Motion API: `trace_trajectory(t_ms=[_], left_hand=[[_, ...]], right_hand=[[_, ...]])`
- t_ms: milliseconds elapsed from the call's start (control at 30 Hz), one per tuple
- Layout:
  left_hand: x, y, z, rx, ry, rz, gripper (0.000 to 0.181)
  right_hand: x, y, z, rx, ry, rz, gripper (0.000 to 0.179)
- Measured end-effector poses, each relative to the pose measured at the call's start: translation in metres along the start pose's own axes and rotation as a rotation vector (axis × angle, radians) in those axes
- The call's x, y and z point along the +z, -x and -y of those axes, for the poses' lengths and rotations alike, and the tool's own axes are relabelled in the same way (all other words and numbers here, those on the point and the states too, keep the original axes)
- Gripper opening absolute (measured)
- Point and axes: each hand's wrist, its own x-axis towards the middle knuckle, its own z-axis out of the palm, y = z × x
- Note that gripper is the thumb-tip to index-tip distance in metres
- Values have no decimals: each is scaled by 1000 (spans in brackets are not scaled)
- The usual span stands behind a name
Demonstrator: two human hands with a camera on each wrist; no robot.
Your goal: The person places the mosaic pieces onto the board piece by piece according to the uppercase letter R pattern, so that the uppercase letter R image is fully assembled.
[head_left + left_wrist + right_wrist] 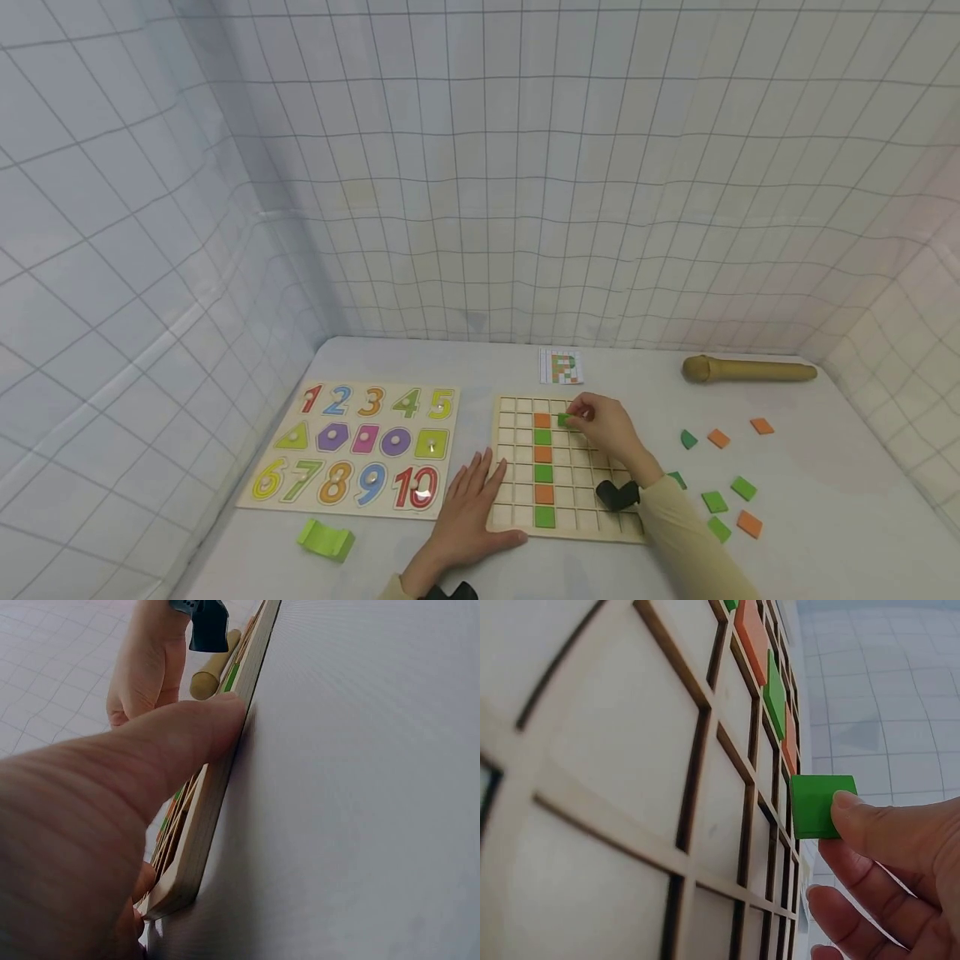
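Observation:
My right hand (611,429) pinches a green square tile (814,806) between thumb and fingers, at the far part of a wooden grid board (585,475). In the right wrist view the tile stands tilted up right at the grid's ribs. A column of alternating orange and green tiles (543,473) fills one line of the grid, just left of the held tile. With fingers spread, my left hand (468,512) rests on the board's near left corner. Its thumb (214,720) lies along the board's near edge in the left wrist view.
Left of the grid lies a number-and-shape puzzle board (337,509), with a light green block (327,540) before it. A pattern card (562,367) lies behind the grid. To the right are several loose orange and green pieces (715,502) and a brown microphone-shaped object (757,371).

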Motion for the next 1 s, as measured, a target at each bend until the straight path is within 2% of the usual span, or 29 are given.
trace_trajectory(t_ms=[567, 1000], left_hand=[[-1, -1, 0, -1, 0, 2, 96], [-2, 0, -1, 1, 8, 6, 96]], right_hand=[[11, -12, 0, 69, 79, 100, 7], [13, -9, 0, -13, 113, 101, 7]])
